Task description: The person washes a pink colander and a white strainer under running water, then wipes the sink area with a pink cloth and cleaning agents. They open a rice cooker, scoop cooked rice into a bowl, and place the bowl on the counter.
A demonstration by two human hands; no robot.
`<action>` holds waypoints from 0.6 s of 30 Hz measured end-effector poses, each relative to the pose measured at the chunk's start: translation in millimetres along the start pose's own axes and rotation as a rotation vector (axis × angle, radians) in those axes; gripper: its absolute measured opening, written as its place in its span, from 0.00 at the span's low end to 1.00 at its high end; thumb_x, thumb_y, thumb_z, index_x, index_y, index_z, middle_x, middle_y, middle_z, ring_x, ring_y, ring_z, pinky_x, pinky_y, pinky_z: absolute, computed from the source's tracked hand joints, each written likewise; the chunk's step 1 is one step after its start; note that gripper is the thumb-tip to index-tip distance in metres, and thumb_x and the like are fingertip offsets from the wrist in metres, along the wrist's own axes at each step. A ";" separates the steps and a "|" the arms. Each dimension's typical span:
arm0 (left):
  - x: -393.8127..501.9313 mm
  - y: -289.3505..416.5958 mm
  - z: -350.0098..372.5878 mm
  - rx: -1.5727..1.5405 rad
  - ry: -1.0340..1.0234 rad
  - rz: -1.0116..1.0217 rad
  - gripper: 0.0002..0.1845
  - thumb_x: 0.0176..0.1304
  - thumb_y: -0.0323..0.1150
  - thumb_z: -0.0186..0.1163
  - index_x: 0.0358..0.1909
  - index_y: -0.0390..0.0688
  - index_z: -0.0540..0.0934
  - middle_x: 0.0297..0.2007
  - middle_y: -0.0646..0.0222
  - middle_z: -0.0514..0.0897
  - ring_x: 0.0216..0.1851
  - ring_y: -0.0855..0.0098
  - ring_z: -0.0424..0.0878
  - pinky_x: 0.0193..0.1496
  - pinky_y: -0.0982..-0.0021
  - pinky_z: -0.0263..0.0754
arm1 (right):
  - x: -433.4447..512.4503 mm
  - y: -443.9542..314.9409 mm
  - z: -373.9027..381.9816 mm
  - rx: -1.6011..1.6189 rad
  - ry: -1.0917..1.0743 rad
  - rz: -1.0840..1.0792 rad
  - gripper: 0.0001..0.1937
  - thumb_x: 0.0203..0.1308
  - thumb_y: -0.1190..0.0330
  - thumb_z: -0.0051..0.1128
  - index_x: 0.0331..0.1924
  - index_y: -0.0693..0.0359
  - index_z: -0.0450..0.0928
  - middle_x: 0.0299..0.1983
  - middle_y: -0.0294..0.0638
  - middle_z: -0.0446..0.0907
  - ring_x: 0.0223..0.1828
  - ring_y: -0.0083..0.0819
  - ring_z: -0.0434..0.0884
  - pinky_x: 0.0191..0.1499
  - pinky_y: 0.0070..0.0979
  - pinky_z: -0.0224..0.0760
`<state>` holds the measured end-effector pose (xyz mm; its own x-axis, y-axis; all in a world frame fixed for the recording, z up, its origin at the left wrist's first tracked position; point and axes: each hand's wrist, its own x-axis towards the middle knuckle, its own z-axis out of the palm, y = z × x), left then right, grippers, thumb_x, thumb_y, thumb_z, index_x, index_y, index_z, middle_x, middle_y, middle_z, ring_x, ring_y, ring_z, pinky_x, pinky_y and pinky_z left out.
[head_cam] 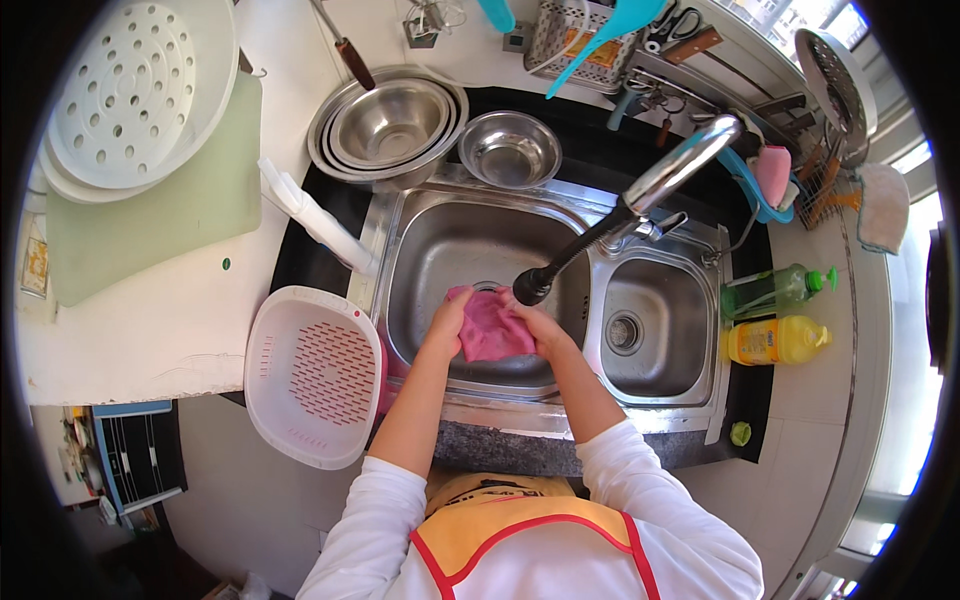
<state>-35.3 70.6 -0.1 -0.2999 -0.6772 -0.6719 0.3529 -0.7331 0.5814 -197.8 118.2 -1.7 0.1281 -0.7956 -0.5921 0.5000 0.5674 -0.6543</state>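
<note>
A pink cloth (495, 330) is stretched between my two hands over the large basin of a stainless steel double sink (427, 240). My left hand (448, 322) grips its left side, and my right hand (536, 322) grips its right side near the upper corner. The black spray head (531, 286) of the chrome faucet (679, 169) hangs just above the cloth, close to my right hand. Whether water is running cannot be told. Behind the cloth, the large basin's drain is partly hidden.
Left of the sink sits a white and pink colander (259, 375). Nested steel bowls (390, 124) and a single steel bowl (510, 150) stand behind it. On the right are the small basin (660, 292), a green pump bottle (772, 291) and a yellow bottle (780, 340).
</note>
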 end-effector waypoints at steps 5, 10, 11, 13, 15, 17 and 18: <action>39.8 -48.6 -19.6 -0.061 -0.147 -0.225 0.22 0.69 0.53 0.48 0.49 0.45 0.75 0.45 0.64 0.82 0.44 0.61 0.80 0.56 0.59 0.72 | -9.1 -0.6 55.3 -0.933 0.387 -0.382 0.08 0.58 0.62 0.61 0.37 0.55 0.81 0.36 0.42 0.81 0.34 0.34 0.82 0.34 0.31 0.74; 58.4 -106.4 -12.8 -0.309 -0.481 0.403 0.22 0.70 0.52 0.43 0.50 0.47 0.76 0.48 0.66 0.81 0.48 0.65 0.78 0.55 0.61 0.72 | -14.7 21.1 84.2 -1.349 0.413 -1.047 0.06 0.49 0.63 0.62 0.27 0.55 0.81 0.23 0.43 0.78 0.29 0.42 0.80 0.32 0.37 0.72; 58.5 -110.3 -11.4 -0.518 -0.567 0.369 0.21 0.72 0.50 0.42 0.51 0.47 0.75 0.49 0.66 0.80 0.50 0.67 0.78 0.54 0.62 0.72 | -8.9 21.9 80.0 -1.321 0.372 -0.990 0.05 0.49 0.64 0.60 0.26 0.55 0.80 0.22 0.41 0.77 0.29 0.42 0.80 0.32 0.39 0.71; 60.4 -102.8 -14.7 -0.568 -0.739 0.121 0.20 0.72 0.48 0.41 0.50 0.46 0.75 0.48 0.67 0.80 0.49 0.68 0.78 0.52 0.64 0.73 | 4.1 18.4 63.6 -1.254 0.478 -0.908 0.09 0.53 0.63 0.57 0.24 0.58 0.80 0.25 0.44 0.80 0.31 0.43 0.81 0.34 0.38 0.72; 64.5 -83.8 -15.0 -0.609 -0.912 -0.127 0.18 0.73 0.46 0.40 0.48 0.45 0.75 0.46 0.68 0.80 0.48 0.69 0.78 0.50 0.65 0.74 | 20.4 11.9 50.4 -1.199 0.601 -0.743 0.11 0.54 0.62 0.57 0.25 0.61 0.79 0.27 0.46 0.81 0.31 0.45 0.82 0.34 0.38 0.74; 67.8 -76.1 -5.8 -0.484 -0.470 -0.244 0.17 0.73 0.46 0.41 0.40 0.47 0.75 0.39 0.70 0.80 0.41 0.71 0.78 0.43 0.66 0.74 | 26.3 1.1 39.3 -1.183 0.546 -0.712 0.13 0.58 0.59 0.54 0.29 0.60 0.82 0.29 0.48 0.82 0.32 0.48 0.82 0.34 0.38 0.74; 70.4 -78.0 2.6 -0.356 -0.040 -0.225 0.18 0.72 0.48 0.42 0.33 0.49 0.76 0.32 0.72 0.79 0.35 0.72 0.78 0.37 0.67 0.74 | 25.0 0.5 40.5 -1.211 0.553 -0.686 0.12 0.58 0.59 0.54 0.31 0.59 0.82 0.30 0.48 0.82 0.32 0.48 0.82 0.35 0.38 0.74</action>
<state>-86.2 80.0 -91.5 -0.4361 -0.5095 -0.7418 0.5566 -0.8004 0.2225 -159.7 89.9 2.3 -0.3017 -0.9511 0.0660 -0.7019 0.1748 -0.6905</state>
